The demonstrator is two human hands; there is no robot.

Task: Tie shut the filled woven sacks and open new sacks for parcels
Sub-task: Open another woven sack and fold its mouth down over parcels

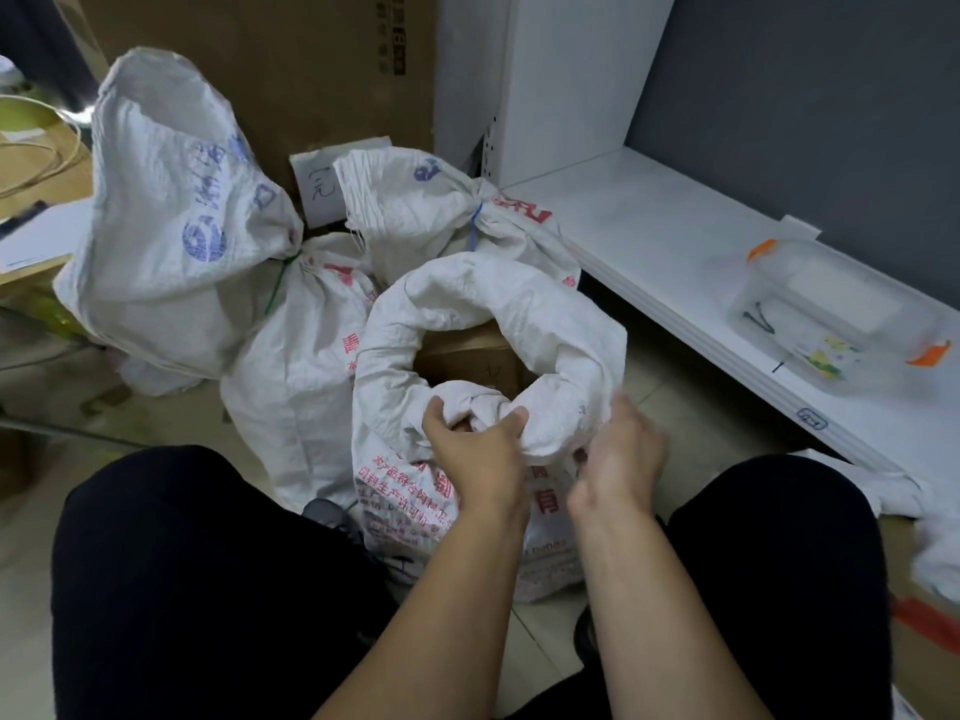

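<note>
Pale tiled floor [691, 423] fills the scene, with a low white shelf [649, 241] running down the right of the frame and a clear plastic box with orange latches [831, 314] sitting on it. At top centre stands a large brown cardboard carton [311, 70]. In front of it are two filled sacks, already closed: a white woven sack tied with a green tie [208, 241] at left, and a white woven sack tied with a blue tie [441, 200] just right of it. Dead centre, between the person's black-trousered knees [208, 563], is the open white woven sack with red print [410, 491], its rolled rim [519, 298] forming a ring around a brown cardboard parcel [467, 356] inside. The left hand [475, 449] grips the near edge of that rim, fingers curled into the fabric. The right hand [621, 449] is against the rim just beside it, but it is blurred and I cannot tell whether it is gripping.
</note>
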